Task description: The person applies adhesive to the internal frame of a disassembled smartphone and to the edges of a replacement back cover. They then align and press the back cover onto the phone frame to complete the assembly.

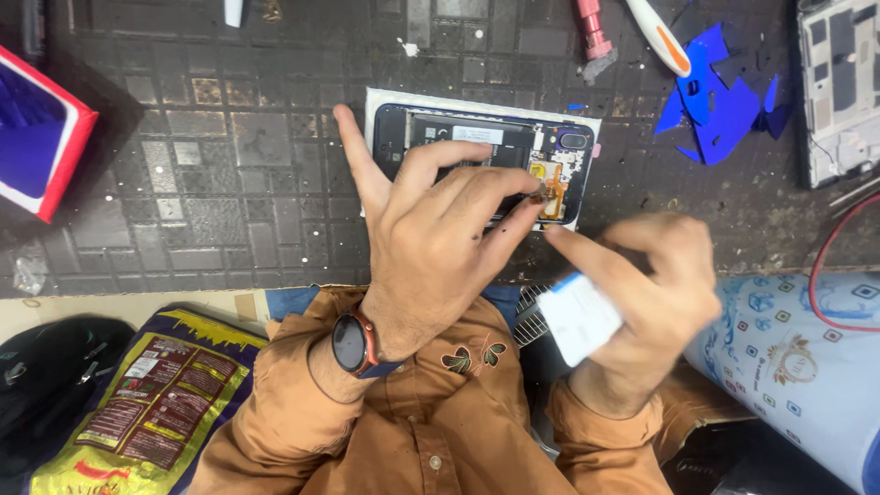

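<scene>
Opened phone (477, 151) with its back cover off lies in the upper middle of the frame on the dark counter (229, 183). Left hand (431, 243) rests on it, fingers (458, 158) spread and loosely bent, pressing its lower edge. Right hand (655, 284), lower right, grips a small white card (579, 318) with closed fingers.

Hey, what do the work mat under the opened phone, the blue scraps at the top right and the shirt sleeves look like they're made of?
The work mat looks like dark rubber or soft plastic: matte, moulded in square blocks, speckled with debris. The blue scraps seem thin glossy plastic film, cut into flat, sharp-edged pieces. The shirt sleeves are brown woven cloth, soft and creased. The opened phone lies on the mat under the left hand.
</scene>
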